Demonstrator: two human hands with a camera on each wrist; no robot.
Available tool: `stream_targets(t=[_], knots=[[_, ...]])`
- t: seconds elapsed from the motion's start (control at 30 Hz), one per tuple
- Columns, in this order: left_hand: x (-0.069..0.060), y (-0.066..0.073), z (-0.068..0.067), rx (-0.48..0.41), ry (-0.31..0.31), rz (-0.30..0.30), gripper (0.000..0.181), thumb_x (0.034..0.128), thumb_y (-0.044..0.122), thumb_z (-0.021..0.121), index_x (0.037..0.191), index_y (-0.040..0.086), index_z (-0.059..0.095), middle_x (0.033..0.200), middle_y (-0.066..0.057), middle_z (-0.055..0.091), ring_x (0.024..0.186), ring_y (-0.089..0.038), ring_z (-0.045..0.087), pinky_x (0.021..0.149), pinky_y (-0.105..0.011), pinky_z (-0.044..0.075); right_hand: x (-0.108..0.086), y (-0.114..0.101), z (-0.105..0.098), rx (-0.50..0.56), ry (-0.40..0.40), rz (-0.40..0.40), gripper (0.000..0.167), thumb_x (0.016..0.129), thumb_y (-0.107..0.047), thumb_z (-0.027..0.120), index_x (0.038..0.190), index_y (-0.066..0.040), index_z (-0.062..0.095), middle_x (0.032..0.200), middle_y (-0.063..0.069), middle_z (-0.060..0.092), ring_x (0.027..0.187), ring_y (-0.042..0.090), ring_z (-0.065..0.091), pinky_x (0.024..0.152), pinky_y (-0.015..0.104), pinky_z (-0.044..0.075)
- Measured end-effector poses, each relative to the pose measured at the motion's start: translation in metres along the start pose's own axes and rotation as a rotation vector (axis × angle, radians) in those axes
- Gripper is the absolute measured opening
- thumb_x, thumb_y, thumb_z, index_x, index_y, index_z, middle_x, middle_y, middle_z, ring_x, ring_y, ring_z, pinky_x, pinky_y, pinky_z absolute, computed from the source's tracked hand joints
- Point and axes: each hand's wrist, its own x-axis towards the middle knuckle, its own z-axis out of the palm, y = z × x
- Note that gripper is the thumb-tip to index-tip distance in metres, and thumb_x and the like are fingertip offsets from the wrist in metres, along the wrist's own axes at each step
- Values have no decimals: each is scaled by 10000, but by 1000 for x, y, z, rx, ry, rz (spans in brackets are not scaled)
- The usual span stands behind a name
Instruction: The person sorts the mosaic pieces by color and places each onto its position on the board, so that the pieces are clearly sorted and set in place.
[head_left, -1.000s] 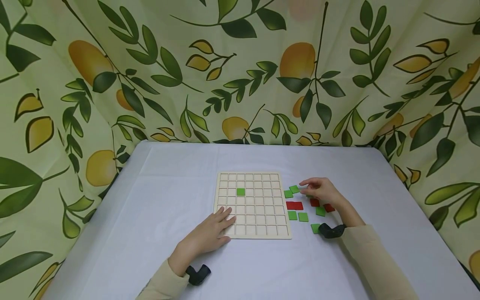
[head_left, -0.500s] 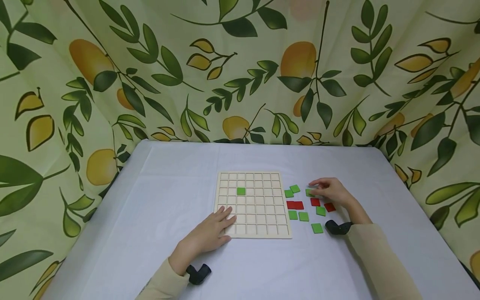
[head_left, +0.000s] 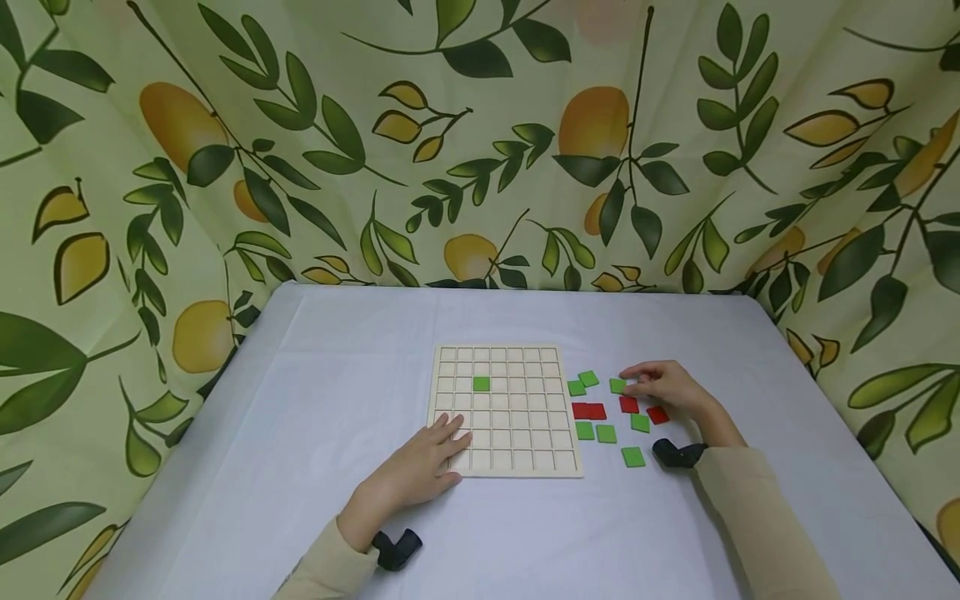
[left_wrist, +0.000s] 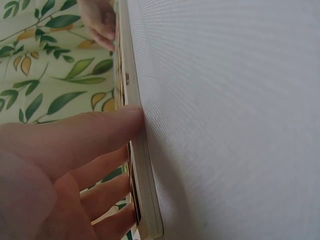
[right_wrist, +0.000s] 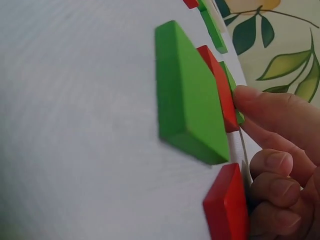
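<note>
My left hand (head_left: 416,467) rests with spread fingers on the lower left corner of a pale wooden grid board (head_left: 525,467). In the left wrist view, the thumb (left_wrist: 110,125) lies against the board's edge (left_wrist: 145,185). One green square tile (head_left: 482,384) sits in a cell of the upper rows. Right of the board, my right hand (head_left: 667,387) hovers low over loose tiles, thumb and index finger beside a green tile (head_left: 617,386); whether they touch it is unclear. A red tile (head_left: 628,404) lies just below. In the right wrist view, the other fingers (right_wrist: 272,190) are curled.
Several more green tiles (head_left: 606,434) and red tiles (head_left: 595,412) lie flat between the board and my right arm. Another green tile (head_left: 633,457) is nearer the front. A white cloth (head_left: 337,358) covers the table, and a leaf-patterned curtain (head_left: 480,167) hangs behind.
My right hand has shifted slightly right from over the upper tiles, so the green tile by its fingertips now shows. The front green tile is uncovered too. My left hand stays put.
</note>
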Motion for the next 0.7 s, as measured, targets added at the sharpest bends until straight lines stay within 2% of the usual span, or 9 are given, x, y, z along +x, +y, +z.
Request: stream_targets(t=[0.5, 0.7], knots=[[0, -1, 0, -2, 7, 12, 562, 917, 241, 631, 1430, 85, 464, 1585, -125, 321, 1491, -361, 251, 1197, -541, 284, -1, 2, 1, -4, 13, 35, 488, 839, -247, 731, 1237, 9, 612, 702, -21, 489, 786, 138, 490, 668, 230, 415], [0, 0, -1, -5, 9, 8, 560, 914, 239, 634, 1426, 81, 470, 1581, -129, 327, 1487, -367, 256, 1197, -542, 284, 0, 0, 0, 2, 14, 30, 491, 842, -247, 731, 1234, 21, 607, 686, -39, 494, 730, 119, 480, 622, 209, 403]])
